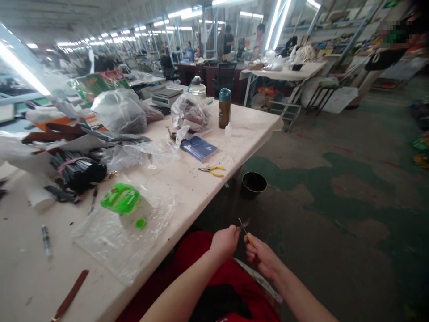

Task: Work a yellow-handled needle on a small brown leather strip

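My left hand [225,241] is closed over my lap, beside the table edge, pinching a small piece too blurred to name. Close to its right, my right hand [260,256] is wrapped round a thin tool with a yellow handle [250,240]. The tool's slim metal tip [243,226] meets or crosses the small piece between the hands. On the table near its edge lie yellow-handled pliers [214,170], with a blue booklet [199,148] behind them.
The pale table [187,197] holds a green container [121,198], a green cap [140,223], plastic bags [119,109], a brown bottle [225,108], a brown strap [71,295] and a marker [46,240]. A black bucket [254,183] stands on the floor. People are in the background.
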`<state>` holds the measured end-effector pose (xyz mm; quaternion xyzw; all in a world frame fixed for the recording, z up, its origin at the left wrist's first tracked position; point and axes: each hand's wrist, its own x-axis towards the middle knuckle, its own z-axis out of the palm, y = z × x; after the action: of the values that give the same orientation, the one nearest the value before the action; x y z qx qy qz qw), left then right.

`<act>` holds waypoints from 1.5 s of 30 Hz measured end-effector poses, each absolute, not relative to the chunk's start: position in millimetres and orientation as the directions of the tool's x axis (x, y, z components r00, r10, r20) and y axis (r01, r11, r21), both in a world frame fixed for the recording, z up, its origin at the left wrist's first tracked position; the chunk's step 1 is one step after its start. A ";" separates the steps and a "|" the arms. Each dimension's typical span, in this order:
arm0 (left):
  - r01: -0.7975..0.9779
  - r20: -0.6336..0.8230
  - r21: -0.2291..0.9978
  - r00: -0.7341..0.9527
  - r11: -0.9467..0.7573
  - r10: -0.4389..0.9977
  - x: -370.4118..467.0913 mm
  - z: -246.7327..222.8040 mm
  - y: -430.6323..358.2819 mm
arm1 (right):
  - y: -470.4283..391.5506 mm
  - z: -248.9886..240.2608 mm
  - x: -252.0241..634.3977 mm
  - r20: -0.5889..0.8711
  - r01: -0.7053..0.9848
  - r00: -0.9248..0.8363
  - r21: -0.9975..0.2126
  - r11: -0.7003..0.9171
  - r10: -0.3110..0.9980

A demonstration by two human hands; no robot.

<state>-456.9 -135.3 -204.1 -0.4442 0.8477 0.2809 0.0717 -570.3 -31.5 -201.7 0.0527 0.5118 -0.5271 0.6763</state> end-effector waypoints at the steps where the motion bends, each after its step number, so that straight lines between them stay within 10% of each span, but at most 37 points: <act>1: -0.801 -0.385 0.405 -0.587 0.442 -0.712 -456.7 -205.3 -136.4 | -32.1 -201.8 -569.2 -0.753 0.770 -0.072 -0.459 0.444 -0.654; 33: -0.821 -0.403 0.371 -0.563 0.434 -0.722 -441.2 -195.7 -133.9 | -27.0 -197.8 -573.6 -0.648 0.950 0.246 0.015 0.310 -0.721; 45: -0.786 -0.392 0.400 -0.611 0.471 -0.688 -450.0 -186.9 -127.5 | -26.7 -199.9 -572.1 -0.720 0.941 0.169 -0.086 0.328 -0.673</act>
<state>-450.0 -127.5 -186.9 -0.4320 0.8529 0.2793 0.0885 -572.1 -26.7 -199.9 0.1952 0.3429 -0.5459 0.7391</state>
